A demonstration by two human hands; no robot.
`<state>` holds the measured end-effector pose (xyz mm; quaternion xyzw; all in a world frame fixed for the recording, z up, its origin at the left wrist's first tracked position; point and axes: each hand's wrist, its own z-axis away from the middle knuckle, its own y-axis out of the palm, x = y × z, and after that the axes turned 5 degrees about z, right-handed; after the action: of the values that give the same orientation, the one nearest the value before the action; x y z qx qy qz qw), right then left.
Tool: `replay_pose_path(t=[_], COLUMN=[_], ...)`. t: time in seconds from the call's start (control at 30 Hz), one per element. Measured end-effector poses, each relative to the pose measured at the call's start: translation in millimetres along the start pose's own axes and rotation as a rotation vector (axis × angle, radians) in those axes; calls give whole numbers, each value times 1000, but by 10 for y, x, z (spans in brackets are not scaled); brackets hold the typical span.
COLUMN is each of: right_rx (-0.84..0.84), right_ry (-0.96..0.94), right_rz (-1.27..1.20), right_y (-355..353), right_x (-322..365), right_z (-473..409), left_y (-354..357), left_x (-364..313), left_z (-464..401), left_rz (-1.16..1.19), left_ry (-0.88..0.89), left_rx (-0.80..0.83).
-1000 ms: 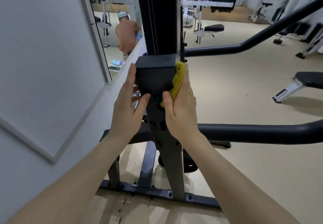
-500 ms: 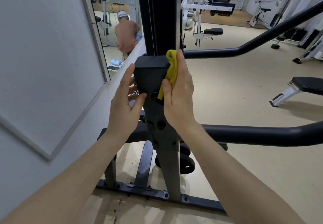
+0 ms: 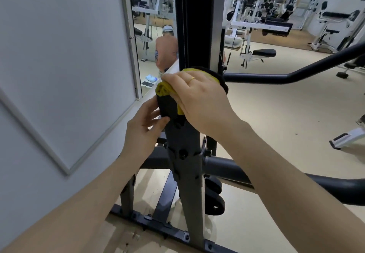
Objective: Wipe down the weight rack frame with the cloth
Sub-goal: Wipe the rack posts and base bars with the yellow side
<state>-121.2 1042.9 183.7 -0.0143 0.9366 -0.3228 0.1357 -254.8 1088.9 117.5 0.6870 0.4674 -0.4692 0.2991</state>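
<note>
A person's two bare arms reach from the bottom of the frame to a dark grey metal weight rack frame (image 3: 185,166) standing at centre. The right hand (image 3: 199,96), a thin ring on one finger, lies palm down with fingers spread flat, pressing a bunched yellow cloth (image 3: 164,90) onto the top of the black plastic cap (image 3: 167,106) on the upright. The left hand (image 3: 145,128) steadies the cap's left side, thumb and fingers lightly curled around its edge. Judging by this, the wipe has only reached the cap top; the tall black post (image 3: 195,21) above, the bolted upright below and the floor rail (image 3: 158,223) at lower centre look still to do. A curved black padded bar (image 3: 296,73) juts right from the post and another crosses lower right, both likely to crowd the wiping arm. A grey wall panel (image 3: 59,65) fills the left; a mirror (image 3: 154,35) at upper centre reflects another person among gym machines
</note>
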Motion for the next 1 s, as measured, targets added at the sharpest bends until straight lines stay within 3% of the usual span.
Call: replay_pose_path(t=[0.1,0.27,0.43,0.6,0.73,0.83,0.93,1.0], right_rx=[109,142,342,250,267,609,1075,1048], right_ry=[-167,-144,-271,-446,-445,-480,-394,-416], right_rz=[16,67,236,320,372,478,300,107], right_y=[-59,-69,130,103,229,363,629,701], right_x=[-75,-41,302,181,268,539,795,816], right_z=[-35,-46,-355,-107,-123,-86,314,512], left_y=[-1,-82,-249,-432,-633,-760,-837,-867], left_x=[-22,46,51,220,372,470,568,626], left_z=[-6,7,-114,-100,-77,-31,22,45], left_rz=[13,83,129,76,45,-10,-48,-61], left_ry=[-20,-32,-134,-170,-250,-278,-301,-306], left_rx=[-1,110,173,116,65,84,125,162])
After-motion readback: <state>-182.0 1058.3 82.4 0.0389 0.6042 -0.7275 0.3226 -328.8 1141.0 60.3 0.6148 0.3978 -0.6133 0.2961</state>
